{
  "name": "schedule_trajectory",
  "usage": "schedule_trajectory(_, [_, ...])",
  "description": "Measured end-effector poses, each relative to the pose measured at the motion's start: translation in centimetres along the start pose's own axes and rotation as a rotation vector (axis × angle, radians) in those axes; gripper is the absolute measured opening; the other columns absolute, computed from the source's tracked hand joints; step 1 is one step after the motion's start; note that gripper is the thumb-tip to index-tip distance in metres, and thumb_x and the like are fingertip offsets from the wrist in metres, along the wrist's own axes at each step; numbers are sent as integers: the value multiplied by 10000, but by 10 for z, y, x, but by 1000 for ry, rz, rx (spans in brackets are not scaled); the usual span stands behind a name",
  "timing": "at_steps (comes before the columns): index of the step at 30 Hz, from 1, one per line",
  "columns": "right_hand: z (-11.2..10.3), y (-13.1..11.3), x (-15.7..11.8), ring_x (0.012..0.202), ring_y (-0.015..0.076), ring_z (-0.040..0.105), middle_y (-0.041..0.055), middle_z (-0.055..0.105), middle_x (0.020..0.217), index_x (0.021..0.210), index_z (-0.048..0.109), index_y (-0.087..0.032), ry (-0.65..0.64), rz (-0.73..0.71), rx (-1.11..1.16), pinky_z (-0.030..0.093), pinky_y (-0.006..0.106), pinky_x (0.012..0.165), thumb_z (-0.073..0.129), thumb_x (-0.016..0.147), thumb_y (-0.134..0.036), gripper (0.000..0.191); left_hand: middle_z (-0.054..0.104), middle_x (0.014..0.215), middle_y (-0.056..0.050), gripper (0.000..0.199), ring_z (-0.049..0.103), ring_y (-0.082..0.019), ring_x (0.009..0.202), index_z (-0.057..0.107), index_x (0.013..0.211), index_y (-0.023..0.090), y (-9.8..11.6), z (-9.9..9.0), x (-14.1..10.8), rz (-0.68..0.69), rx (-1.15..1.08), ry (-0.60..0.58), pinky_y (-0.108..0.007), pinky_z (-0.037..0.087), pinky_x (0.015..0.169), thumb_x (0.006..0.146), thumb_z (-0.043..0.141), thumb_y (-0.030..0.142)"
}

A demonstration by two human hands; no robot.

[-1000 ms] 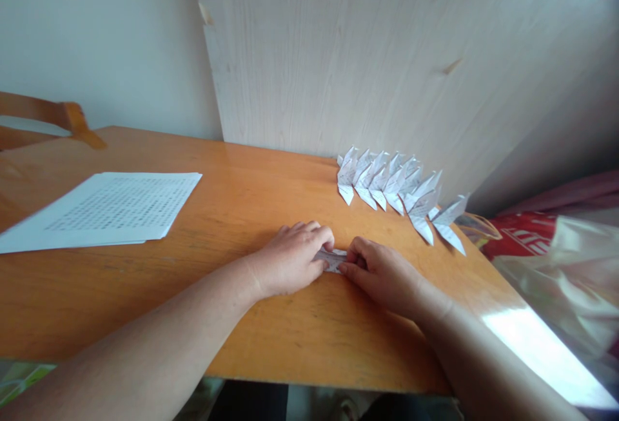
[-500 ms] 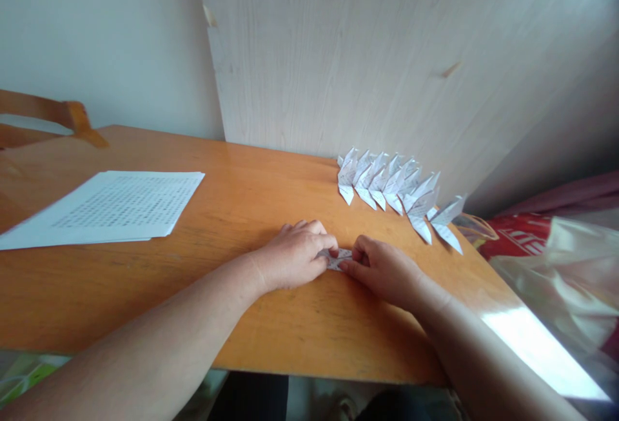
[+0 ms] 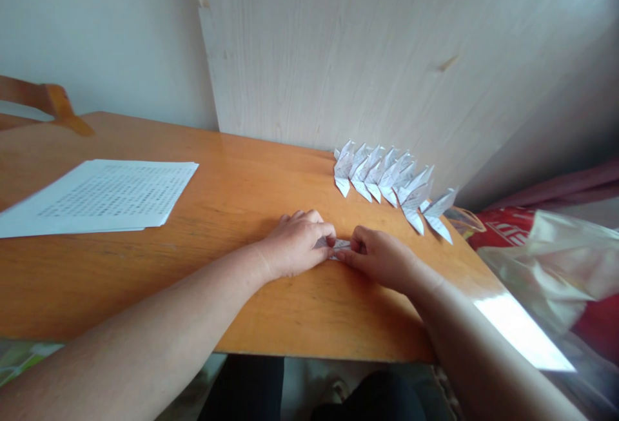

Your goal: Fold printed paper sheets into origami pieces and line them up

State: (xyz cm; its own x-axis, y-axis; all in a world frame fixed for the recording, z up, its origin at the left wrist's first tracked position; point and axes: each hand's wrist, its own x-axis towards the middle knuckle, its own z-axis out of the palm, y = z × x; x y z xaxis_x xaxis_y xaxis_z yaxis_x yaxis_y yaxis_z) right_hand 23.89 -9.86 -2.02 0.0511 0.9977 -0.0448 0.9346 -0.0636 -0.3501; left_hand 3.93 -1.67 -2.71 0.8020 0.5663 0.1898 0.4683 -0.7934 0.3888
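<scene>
A small folded piece of printed paper [image 3: 341, 248] lies low over the table between my hands, its ends hidden by my fingers. My left hand [image 3: 300, 244] pinches its left end between thumb and bent fingers. At the other end, my right hand [image 3: 380, 254] is closed on the paper, thumb in front and fingers curled behind. Beyond my right hand stands a row of several folded white paper shapes [image 3: 387, 176] with pointed, upright tips and print on them.
A stack of printed sheets [image 3: 116, 195] lies on the left of the wooden table [image 3: 251, 182]. A chair back [image 3: 58, 102] shows at the far left. Pale and red bags [image 3: 546, 260] crowd the right edge. A wood-grain panel [image 3: 329, 53] rises behind.
The whole view has shifted slightly, so everything sits a little higher in the picture. Both hands keep their hold on the paper, with the fingers moved only slightly.
</scene>
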Motion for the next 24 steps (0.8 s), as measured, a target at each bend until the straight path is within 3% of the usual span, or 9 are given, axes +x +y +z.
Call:
schedule_trajectory(18, [-25,37,-10,627,155,525,16,644,719,731,548,-212,-87,13,7,331,277,558,660,808,-405,235,598,1065,-21,140,547,-238,1054,686,990,298,0,-1,0,-28,-29,-24,-370,413,897,878,628,360])
schedule_trajectory(20, [-26,38,-10,621,154,527,10,636,707,735,555,-211,-32,7,49,342,276,554,630,830,-394,220,600,1056,-19,136,549,-237,1051,686,985,299,0,-2,0,-22,-26,-20,-367,412,892,879,624,358])
schedule_trajectory(24, [-22,25,-16,680,175,603,27,684,781,852,630,-202,207,-35,141,426,288,592,543,904,-374,200,599,1049,-19,131,553,-236,1046,685,980,302,0,-1,0,-14,-10,-13,-359,412,868,878,621,353])
